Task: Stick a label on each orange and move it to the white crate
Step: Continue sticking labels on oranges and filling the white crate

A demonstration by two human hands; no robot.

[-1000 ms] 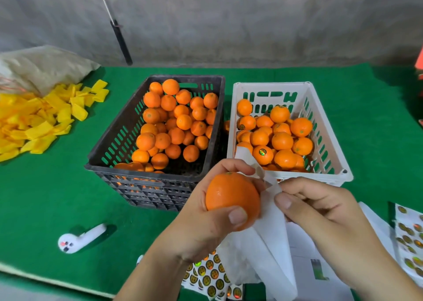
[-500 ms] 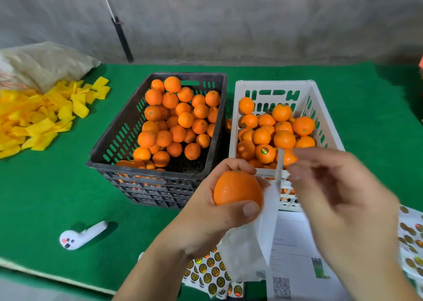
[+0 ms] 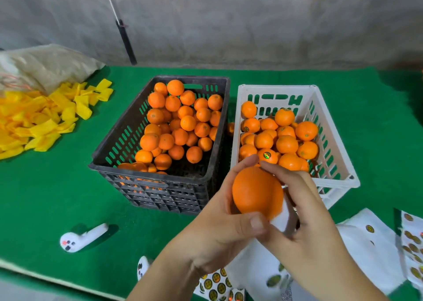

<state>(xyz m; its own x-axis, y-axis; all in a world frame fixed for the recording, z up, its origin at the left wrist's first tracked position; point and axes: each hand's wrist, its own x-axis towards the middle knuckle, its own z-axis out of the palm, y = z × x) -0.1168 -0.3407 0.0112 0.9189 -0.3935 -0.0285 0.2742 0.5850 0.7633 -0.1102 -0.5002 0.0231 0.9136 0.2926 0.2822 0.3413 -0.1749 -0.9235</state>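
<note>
My right hand (image 3: 304, 211) has come back in against the orange (image 3: 257, 192), fingers curled over its far side, white backing paper (image 3: 283, 219) pinched beneath. My left hand (image 3: 225, 227) cups the smooth round orange, thumb pressed on its near side. Just beyond the orange stands the slotted white crate (image 3: 332, 163), beside the black crate (image 3: 128, 136) on the green felt surface (image 3: 45, 197).

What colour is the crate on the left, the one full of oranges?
Black crate, with green showing through its slots; the head view shows it.
</note>
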